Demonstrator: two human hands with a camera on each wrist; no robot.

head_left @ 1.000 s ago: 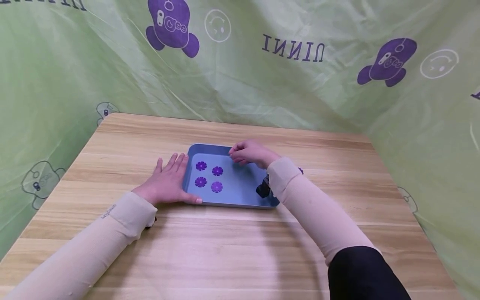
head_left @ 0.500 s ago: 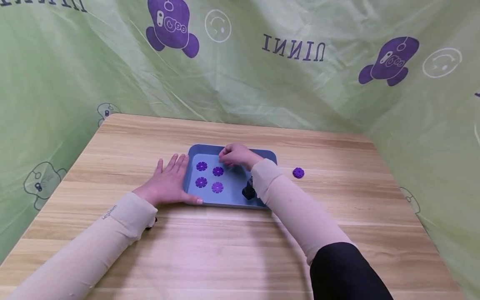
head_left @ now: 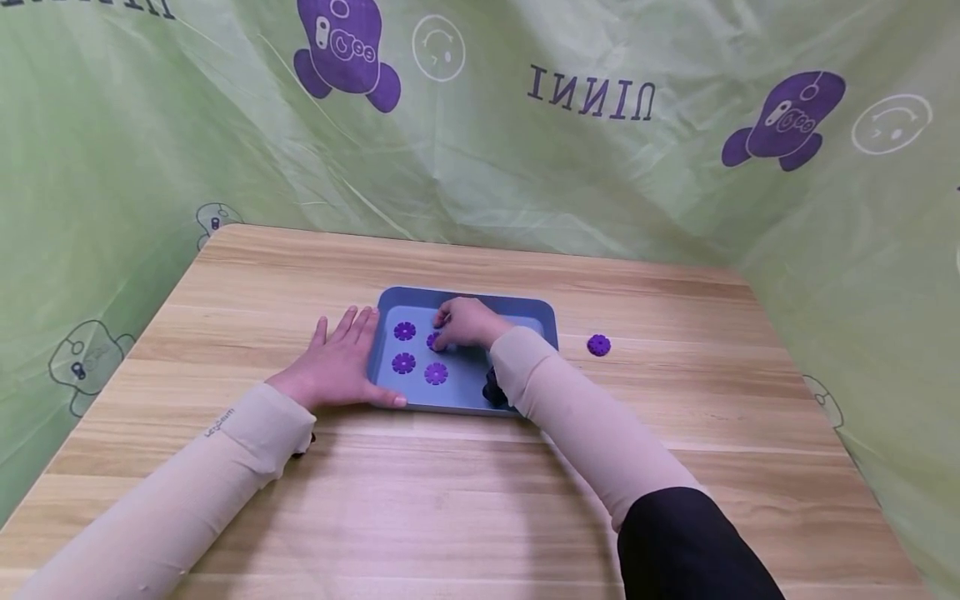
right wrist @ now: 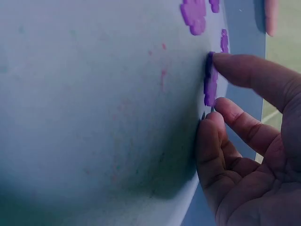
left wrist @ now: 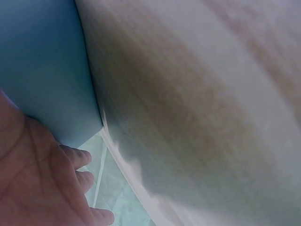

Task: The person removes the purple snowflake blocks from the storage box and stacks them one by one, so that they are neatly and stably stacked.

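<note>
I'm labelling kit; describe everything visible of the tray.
The tray is blue, shallow and rectangular, with rounded corners and raised walls; plastic or metal, I cannot tell. It lies flat on the table, four purple discs inside, in its left half. The left hand touches its left end and near edge; the right hand and sleeve hide part of it.

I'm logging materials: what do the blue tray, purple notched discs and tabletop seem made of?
Blue tray: probably plastic, smooth and satin, from its even colour and rounded corners; painted metal is possible.
Purple notched discs: likely moulded plastic, fairly matt; uniform colour, regular notches.
Tabletop: wood or wood-look laminate, soft sheen; grain bands, pale glare.
</note>
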